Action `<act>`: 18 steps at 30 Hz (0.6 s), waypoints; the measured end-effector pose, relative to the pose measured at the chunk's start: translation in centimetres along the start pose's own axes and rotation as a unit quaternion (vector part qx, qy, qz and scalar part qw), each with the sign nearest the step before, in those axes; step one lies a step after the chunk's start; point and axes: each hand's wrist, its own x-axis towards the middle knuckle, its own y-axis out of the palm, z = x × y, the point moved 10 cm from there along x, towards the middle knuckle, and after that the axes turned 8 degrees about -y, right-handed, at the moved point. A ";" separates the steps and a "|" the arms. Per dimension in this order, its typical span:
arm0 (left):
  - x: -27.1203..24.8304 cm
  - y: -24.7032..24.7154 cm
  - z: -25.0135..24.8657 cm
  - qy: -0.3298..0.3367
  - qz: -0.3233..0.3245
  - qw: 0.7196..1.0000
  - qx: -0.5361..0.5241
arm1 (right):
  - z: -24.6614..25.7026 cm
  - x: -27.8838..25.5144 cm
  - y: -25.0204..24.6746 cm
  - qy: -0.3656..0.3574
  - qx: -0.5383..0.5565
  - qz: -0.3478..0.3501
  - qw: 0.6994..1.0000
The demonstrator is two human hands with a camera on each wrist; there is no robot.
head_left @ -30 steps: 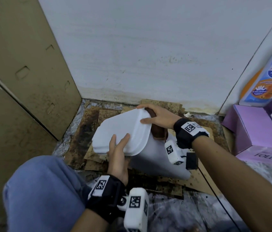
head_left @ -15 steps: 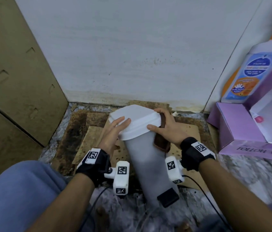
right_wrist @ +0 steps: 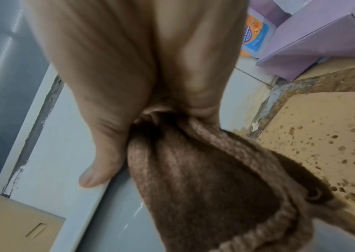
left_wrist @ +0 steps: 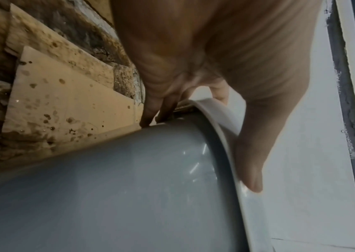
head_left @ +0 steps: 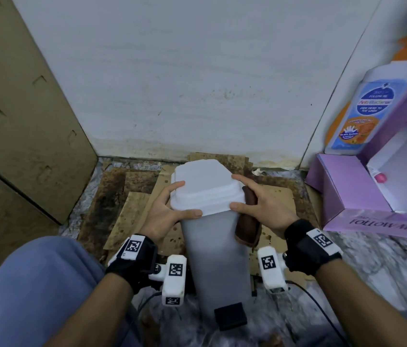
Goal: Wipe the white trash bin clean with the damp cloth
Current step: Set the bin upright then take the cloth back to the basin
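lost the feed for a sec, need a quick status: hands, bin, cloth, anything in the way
Left hand grips the lid rim. Right hand steadies the lid, brown cloth tucked under its fingers. White bin upright on stained cardboard. Nothing blocking.

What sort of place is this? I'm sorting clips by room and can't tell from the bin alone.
Probably a utility or storage corner of a home: stained cardboard sheets over a marbled floor, a grimy white wall, and a body wash bottle in a purple box.

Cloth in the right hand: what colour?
Brown cloth, ribbed along its edge; clearest in the right wrist view.
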 end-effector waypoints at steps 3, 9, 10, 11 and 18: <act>0.6 0.4 -0.8 0.008 0.031 0.999 0.018 | 0.0 -0.9 -0.4 -0.011 0.006 -0.029 0.999; 2.9 1.5 -3.7 0.043 0.082 0.995 0.046 | 0.2 -0.4 -1.6 -0.051 -0.011 -0.076 0.996; 3.3 1.8 -4.2 0.050 0.090 0.994 0.048 | 0.3 -0.2 -1.9 -0.057 -0.011 -0.084 0.995; 3.8 2.1 -4.7 0.057 0.098 0.992 0.049 | 0.4 0.2 -2.1 -0.063 -0.011 -0.091 0.994; 8.5 3.4 -5.7 0.096 0.116 0.986 0.072 | -1.3 3.7 -4.0 -0.078 -0.018 -0.117 0.990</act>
